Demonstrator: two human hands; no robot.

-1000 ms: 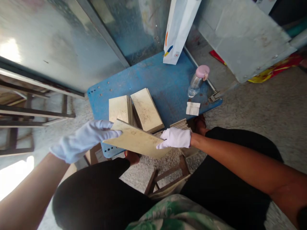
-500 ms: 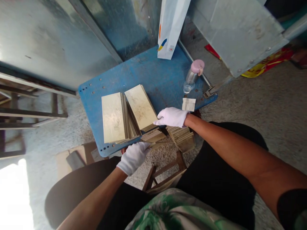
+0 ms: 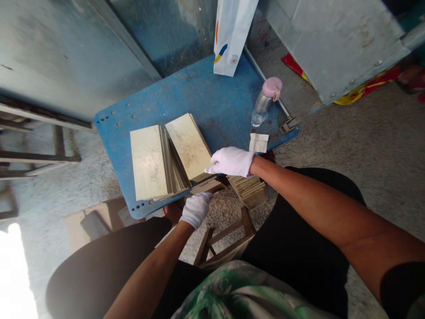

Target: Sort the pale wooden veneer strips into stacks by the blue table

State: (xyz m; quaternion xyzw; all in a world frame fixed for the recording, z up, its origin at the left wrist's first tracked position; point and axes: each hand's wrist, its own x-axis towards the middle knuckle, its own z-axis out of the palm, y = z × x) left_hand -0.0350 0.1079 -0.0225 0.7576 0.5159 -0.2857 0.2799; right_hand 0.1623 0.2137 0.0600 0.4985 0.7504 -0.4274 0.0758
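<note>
Watching from my remote seat, I take the right stack of pale panels (image 3: 187, 145) as the centre of my dial; it lies on the blue bench (image 3: 186, 93). At nine o'clock, just beside it, is the left stack (image 3: 148, 159), its panels fanned, their near ends close to the bench's edge; a nudge there could send loose ones sliding off. At five o'clock a lower pile (image 3: 203, 185) sits by that edge, and what carries it is hidden from me.

My left hand (image 3: 195, 210), white-gloved, meets that pile from six o'clock with fingers curled; I cannot tell whether they grip a panel. A blind pull could drag neighbouring panels along or pinch a fingertip. My right hand (image 3: 231, 161), also gloved, has its fingers bunched at the right stack's four o'clock corner; whether they press, hold or merely hover, I cannot make out. A sideways push from them could skew the stack, and glove cloth may slip on smooth faces.

Farther out at four o'clock, a stepped pile (image 3: 250, 193) of panels sits below the right wrist, so a lowered forearm might upset it. The white packet (image 3: 259, 143) at three o'clock, near that wrist, could be brushed away. The clear bottle (image 3: 263, 105) at two o'clock stands near the bench's edge, where a jolt could tip it.
</note>
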